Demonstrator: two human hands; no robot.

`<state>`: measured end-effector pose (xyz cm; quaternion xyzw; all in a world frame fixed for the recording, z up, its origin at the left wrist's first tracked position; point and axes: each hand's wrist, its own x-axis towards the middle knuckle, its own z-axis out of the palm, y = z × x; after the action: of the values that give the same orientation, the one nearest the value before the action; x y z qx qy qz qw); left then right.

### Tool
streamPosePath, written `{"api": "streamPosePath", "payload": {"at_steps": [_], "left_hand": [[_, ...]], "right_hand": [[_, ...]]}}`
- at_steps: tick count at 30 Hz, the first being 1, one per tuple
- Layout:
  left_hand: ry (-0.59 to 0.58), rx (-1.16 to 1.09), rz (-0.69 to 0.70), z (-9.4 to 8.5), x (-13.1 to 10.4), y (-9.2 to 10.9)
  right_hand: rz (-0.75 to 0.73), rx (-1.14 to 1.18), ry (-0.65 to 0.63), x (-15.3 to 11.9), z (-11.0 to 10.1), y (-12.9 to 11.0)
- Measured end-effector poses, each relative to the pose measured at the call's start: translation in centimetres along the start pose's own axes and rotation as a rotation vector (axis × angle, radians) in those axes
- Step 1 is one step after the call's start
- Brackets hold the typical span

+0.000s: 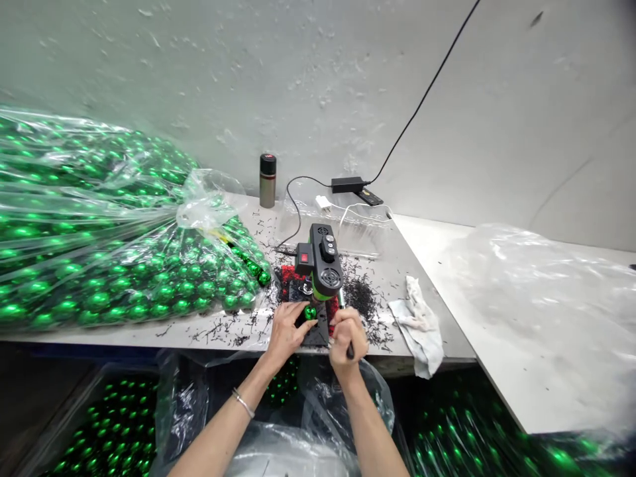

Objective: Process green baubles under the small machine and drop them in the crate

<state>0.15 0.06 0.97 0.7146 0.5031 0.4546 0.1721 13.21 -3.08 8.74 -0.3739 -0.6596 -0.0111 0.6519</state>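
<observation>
A small black press machine (325, 262) with a red switch stands on the table. Under its head sits a shiny green ball (310, 312), above a dark base plate (315, 334). My left hand (291, 329) holds that ball between thumb and fingers. Wrapped round the black-ended lever (350, 351) at the machine's right side is my right hand (348, 336), its fingers closed. Black bits (361, 298) lie scattered round the machine, with red material (293, 273) beside its base.
Large clear bags of green balls (149, 285) fill the left. Behind stand a bottle (267, 182) and a power adapter (348, 185) with cables. A white cloth (420, 328) hangs over the front edge at right. Plastic sheeting (541, 285) covers the right table; more bagged balls (114, 424) lie below.
</observation>
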Motion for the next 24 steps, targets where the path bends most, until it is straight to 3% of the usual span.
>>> {"api": "streamPosePath", "payload": {"at_steps": [5,9,11,14,18,21,24], "left_hand": [[-0.002,-0.032,0.043,-1.5,-2.5,0.7],[-0.071,0.058,0.178,-4.0,-4.3,0.8],[-0.002,0.148,0.168,-5.2,-3.2,0.2],[0.143,0.287,0.059,-6.7,1.0,-1.6],[0.120,0.330,-0.007,-7.1,6.4,-4.0],[0.095,0.302,-0.014,-6.4,7.7,-4.7],[0.085,0.267,-0.032,-6.1,7.4,-4.6]], "right_hand": [[0.207,0.041,-0.009,4.0,-0.5,-2.6],[0.235,0.047,0.028,4.0,-0.1,-2.9],[0.243,0.052,0.054,3.4,0.2,-2.6],[0.222,0.060,0.079,2.6,0.4,-2.2],[0.193,0.067,0.080,2.4,0.4,-2.0],[0.203,0.065,0.073,2.4,0.4,-2.0],[0.201,0.058,0.072,2.3,0.4,-2.1]]}}
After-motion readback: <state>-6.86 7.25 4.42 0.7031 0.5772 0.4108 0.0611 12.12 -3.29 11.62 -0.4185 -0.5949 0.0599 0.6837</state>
